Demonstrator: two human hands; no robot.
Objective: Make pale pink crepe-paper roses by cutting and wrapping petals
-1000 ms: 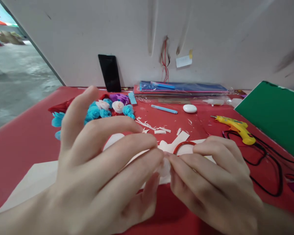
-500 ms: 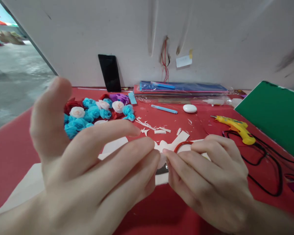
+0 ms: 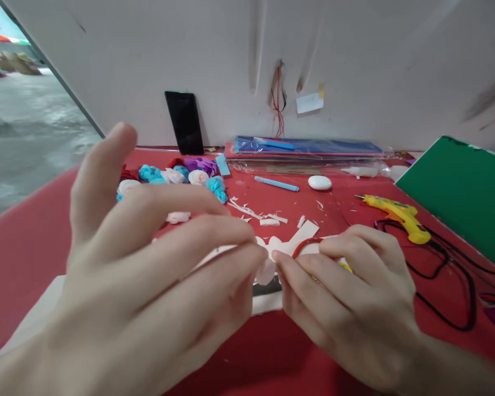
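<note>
A pale wall [image 3: 214, 49] stands behind a red tabletop [image 3: 33, 231], which fills the lower view. At the far right a green board [image 3: 462, 198] leans at a slant, while a flat blue-topped pack [image 3: 334, 147] in clear plastic lies along the foot of the wall. A white sheet [image 3: 37, 316] shows partly at the lower left, beneath the left arm. Beyond the left hand [image 3: 148, 286] sits a cluster of crinkled flowers [image 3: 152, 174] in blue, pale pink, red and purple, partly hidden by the raised finger. That hand has its upper fingers lifted and spread, and its lower fingertips pinch a small pale piece [image 3: 265, 273]. The right hand [image 3: 350, 308], fingers curled, pinches the right edge of the same piece, so it is held up between both hands, near the middle of the view. A black phone [image 3: 185, 124] props upright against the wall; a yellow glue gun [image 3: 398, 214] lies on the right, beside a looped black cord [image 3: 470, 297]. A light blue pen [image 3: 276, 183] rests in front of the pack, left of a smooth white oval [image 3: 319, 183]. A red ring [image 3: 301, 247] shows just beyond the right fingers; whether they touch it I cannot tell. Thin white scraps [image 3: 269, 222] lie scattered between the pen and the hands.
</note>
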